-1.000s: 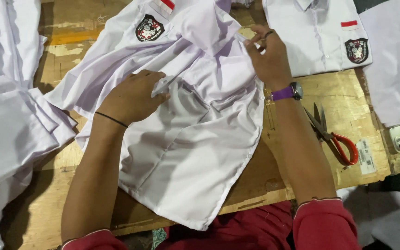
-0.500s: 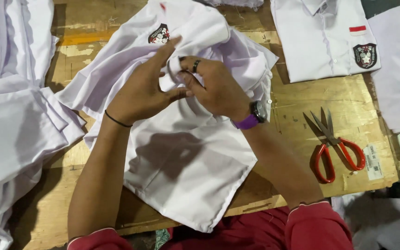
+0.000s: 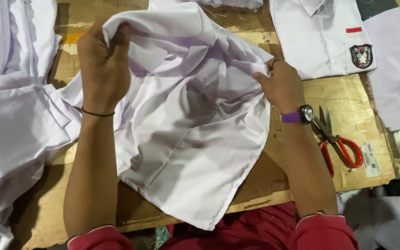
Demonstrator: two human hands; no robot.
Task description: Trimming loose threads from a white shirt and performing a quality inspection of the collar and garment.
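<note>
- Spreading a white shirt (image 3: pixel 186 139) over the worktop (image 3: pixel 348 125): left hand (image 3: pixel 102 69) fisted on its raised upper edge, right hand (image 3: pixel 281 85) pinching the far side.
- Next, seemingly: pull taut, lay flat.

My left hand (image 3: pixel 102 69) is raised toward eleven o'clock, back of the hand facing me, fingers (image 3: pixel 116 37) curled shut in a tight pinch at the top. A thin black band circles that wrist, and the bare forearm runs straight down to six o'clock into a red sleeve. My right hand (image 3: pixel 281 83) sits lower, out at two o'clock, fingers bunched closed and pointing left. It wears a purple-strapped watch; its forearm angles down to five o'clock, also red-sleeved.
</note>
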